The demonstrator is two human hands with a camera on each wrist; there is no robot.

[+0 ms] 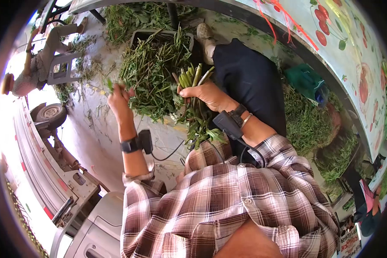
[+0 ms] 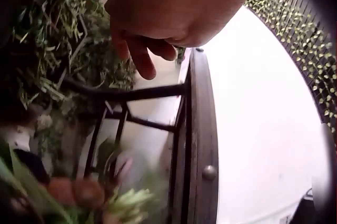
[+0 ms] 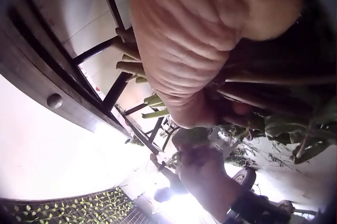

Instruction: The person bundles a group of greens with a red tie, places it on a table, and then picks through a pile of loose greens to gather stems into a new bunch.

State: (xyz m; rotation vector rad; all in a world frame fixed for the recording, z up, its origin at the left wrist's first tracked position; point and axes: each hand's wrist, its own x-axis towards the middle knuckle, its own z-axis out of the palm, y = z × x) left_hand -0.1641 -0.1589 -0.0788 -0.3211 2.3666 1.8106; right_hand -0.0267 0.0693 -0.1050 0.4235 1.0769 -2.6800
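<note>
My right hand grips a bunch of leafy green stems. The cut ends stick up past the thumb, and the leaves hang down toward my lap. Off to the left, my left hand is raised with curled fingers, pinching a small green leaf at its fingertips. In the left wrist view, the left hand's fingers point downward, and the bunch's pale stem ends blur at the bottom. The right wrist view shows the right hand wrapped round the stems.
A heap of cut greens fills and overhangs a dark crate before me. A table with a cherry-print cover borders the right. More greens lie below it. At left are a seated person, a grey stool and a wheeled vehicle.
</note>
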